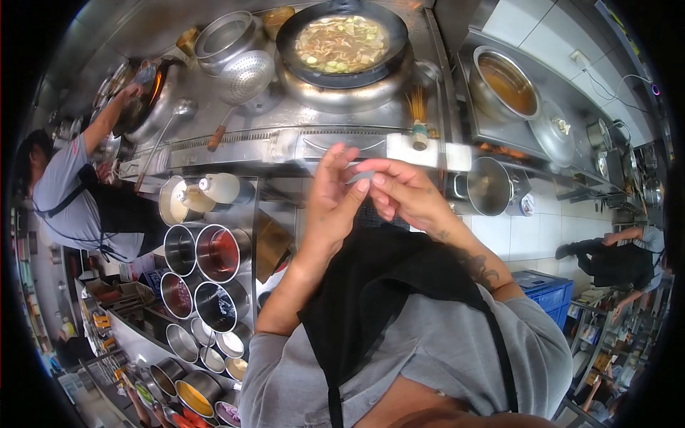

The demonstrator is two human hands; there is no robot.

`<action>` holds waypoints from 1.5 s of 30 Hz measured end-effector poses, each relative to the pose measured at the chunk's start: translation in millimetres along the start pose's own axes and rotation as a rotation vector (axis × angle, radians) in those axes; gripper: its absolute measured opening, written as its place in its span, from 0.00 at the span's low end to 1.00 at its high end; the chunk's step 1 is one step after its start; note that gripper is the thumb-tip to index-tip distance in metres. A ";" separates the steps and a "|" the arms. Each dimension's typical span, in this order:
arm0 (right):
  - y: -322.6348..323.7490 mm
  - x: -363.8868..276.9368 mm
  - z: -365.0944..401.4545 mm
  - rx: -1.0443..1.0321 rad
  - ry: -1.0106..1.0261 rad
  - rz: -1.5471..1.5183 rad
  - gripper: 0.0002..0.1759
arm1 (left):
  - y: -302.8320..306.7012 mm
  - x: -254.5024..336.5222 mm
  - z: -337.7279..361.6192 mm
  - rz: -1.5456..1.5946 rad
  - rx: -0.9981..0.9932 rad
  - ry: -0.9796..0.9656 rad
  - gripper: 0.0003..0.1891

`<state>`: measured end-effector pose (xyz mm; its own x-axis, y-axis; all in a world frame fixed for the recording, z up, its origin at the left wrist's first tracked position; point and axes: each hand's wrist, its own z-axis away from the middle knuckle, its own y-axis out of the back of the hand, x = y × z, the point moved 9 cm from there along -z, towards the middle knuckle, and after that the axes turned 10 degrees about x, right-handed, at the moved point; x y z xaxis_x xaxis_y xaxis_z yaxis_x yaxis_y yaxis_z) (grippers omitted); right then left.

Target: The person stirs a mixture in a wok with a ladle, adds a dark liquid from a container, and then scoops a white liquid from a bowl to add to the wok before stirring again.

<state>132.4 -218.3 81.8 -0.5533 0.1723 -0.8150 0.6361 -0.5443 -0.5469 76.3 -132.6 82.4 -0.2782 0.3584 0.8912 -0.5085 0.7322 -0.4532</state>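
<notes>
Both hands are raised close together in front of the black apron, near the stove's front edge. My left hand [334,191] pinches a small flat grey piece [360,177] between thumb and fingers. From the other side my right hand [405,192] holds the same piece with thumb and forefinger. What the piece is cannot be made out. Beyond the hands, a black wok [285,44] holds a brown broth with pale and green pieces [342,43]. A bamboo brush [419,121] stands on the stove ledge to the right.
A perforated ladle [246,77] and a metal ladle [184,107] lie on the stove. Sauce pots [217,253] and bottles [220,187] stand at left. At right are a pot of brown liquid [508,84] and a blue crate [542,291]. Co-workers [93,192] stand at both sides.
</notes>
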 end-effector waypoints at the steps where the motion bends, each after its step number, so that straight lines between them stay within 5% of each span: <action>1: -2.5 3.4 1.6 -0.038 -0.038 -0.054 0.17 | -1.7 -2.5 1.0 0.022 -0.029 0.030 0.33; 15: -23.2 25.5 16.3 -0.279 -0.434 -0.424 0.09 | -20.2 -14.9 14.0 0.253 -0.202 0.312 0.32; 45: -16.2 38.7 7.9 -0.271 -0.446 -0.555 0.09 | -18.3 -31.0 19.0 0.334 -0.089 0.451 0.25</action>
<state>96.4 -209.2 60.7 -0.9586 -0.0172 -0.2841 0.2796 -0.2444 -0.9285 78.7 -168.1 62.6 -0.0269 0.7762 0.6300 -0.3763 0.5760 -0.7257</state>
